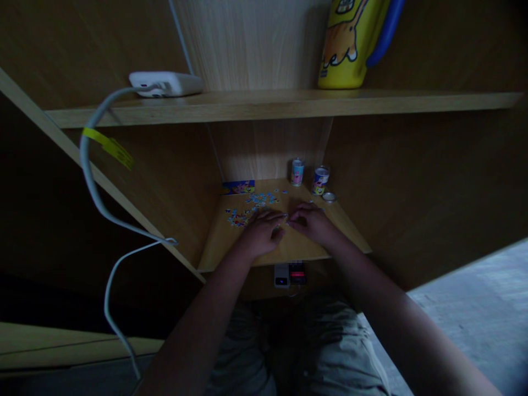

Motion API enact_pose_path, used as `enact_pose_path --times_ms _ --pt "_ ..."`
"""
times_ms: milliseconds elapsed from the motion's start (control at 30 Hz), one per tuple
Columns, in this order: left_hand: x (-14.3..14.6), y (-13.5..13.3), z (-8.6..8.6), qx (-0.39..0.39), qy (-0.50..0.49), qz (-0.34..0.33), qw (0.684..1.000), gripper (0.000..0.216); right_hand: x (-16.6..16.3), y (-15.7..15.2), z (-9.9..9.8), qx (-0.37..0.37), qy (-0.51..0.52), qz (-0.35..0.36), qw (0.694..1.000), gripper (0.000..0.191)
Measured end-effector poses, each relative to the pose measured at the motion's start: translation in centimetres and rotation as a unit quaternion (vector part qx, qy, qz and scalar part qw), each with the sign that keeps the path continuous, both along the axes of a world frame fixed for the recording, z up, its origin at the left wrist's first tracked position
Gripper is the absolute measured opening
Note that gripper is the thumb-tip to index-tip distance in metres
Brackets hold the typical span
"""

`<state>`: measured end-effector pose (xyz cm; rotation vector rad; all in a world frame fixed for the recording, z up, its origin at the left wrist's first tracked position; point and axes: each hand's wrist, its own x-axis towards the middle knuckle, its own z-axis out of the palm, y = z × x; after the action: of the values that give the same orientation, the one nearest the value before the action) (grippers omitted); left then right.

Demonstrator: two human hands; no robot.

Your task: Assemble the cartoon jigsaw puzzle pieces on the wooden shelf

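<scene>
My left hand (264, 234) rests over the wooden shelf board, its fingers stretched to the right and its thumb apart. Its fingertips touch or nearly touch a small puzzle piece (286, 215). From the other side, my right hand (311, 223) has its thumb and fingers closed in a pinch at this piece, whose shape is too small to make out. Loose blue puzzle pieces (262, 199) lie beyond my left hand. A second group of multicoloured pieces (237, 219) sits to its left, partly hidden by that hand.
At the back stand a small can (297, 172) and another can (320, 181), beside a round metal lid (329, 197). A printed picture card (239, 187) leans at back left. Overhead, an upper shelf (256, 107) carries a yellow mug (344, 49) and a white power bank (169, 84) with a hanging cable.
</scene>
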<state>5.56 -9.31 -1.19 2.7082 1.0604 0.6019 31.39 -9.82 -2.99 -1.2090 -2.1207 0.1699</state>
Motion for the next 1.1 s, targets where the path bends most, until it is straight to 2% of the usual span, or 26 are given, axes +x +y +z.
enact_pose_path --times_ms 367,633,1100 --pt "-0.03 -0.03 -0.11 0.015 -0.008 -0.008 1.000 0.047 0.16 0.35 -0.41 0.024 0.007 0.016 1.000 0.007" --pt "0.11 -0.32 0.24 0.011 0.006 0.025 1.000 0.045 -0.19 -0.14 -0.55 0.043 -0.016 -0.028 0.999 0.014" --pt "-0.03 -0.36 0.28 0.003 0.000 0.008 1.000 0.044 0.14 0.48 -0.80 0.047 0.002 0.015 0.999 0.008"
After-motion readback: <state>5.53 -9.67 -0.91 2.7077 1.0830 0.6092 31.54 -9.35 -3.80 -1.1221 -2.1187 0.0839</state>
